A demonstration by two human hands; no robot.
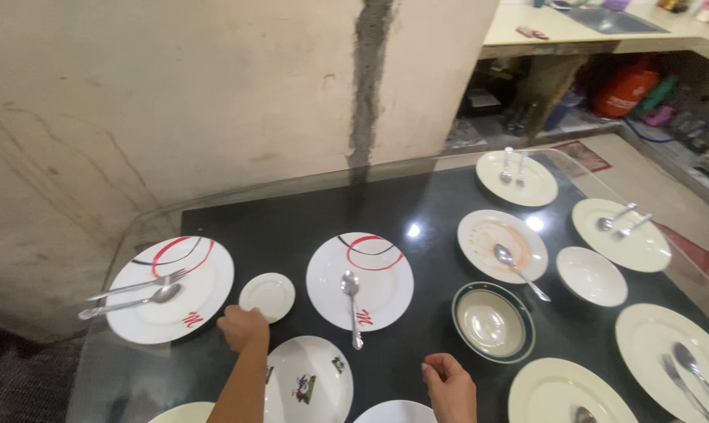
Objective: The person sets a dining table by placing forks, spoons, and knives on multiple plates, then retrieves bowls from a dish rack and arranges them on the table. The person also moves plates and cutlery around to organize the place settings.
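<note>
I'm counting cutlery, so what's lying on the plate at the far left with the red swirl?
On the red-swirl plate lie a fork and a spoon, handles overhanging its left rim. Nothing else shows there.

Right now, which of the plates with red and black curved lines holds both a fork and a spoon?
The plate at far left, beside the small saucer the left hand touches. The other red-lined plate at centre carries only a spoon.
</note>
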